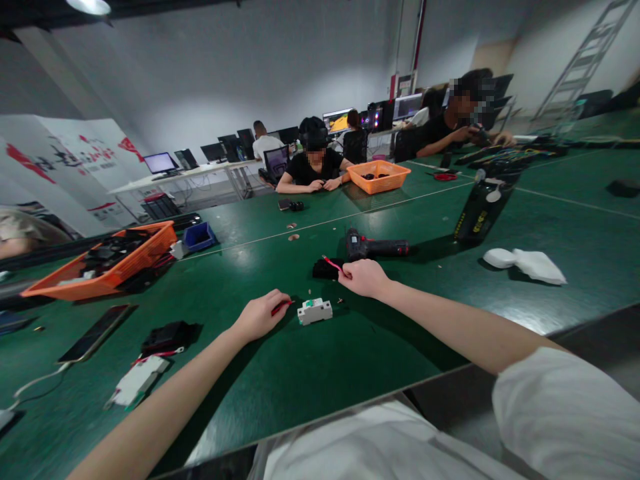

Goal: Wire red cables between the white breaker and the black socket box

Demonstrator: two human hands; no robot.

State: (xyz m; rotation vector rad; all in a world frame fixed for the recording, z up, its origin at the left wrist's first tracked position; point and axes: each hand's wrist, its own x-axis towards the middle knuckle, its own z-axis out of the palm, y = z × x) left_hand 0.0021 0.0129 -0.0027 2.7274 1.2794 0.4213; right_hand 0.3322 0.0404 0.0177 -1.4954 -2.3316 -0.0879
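Observation:
My left hand rests low over the green table, its fingers closed on a short red wire whose tip points right. Just to the right of that tip stands a white circuit breaker with a green part on top. Between the fingers of my right hand is a second red wire, with a metal end pointing up and left. Behind this wire lies a black object, partly covered. A black cordless screwdriver lies beyond my right hand. Small metal bits are scattered beside the breaker.
At left are an orange basket of black parts, a blue bin, a phone and another breaker with red wire. A black bottle and white plastic are at right. Co-workers sit opposite, near another orange basket.

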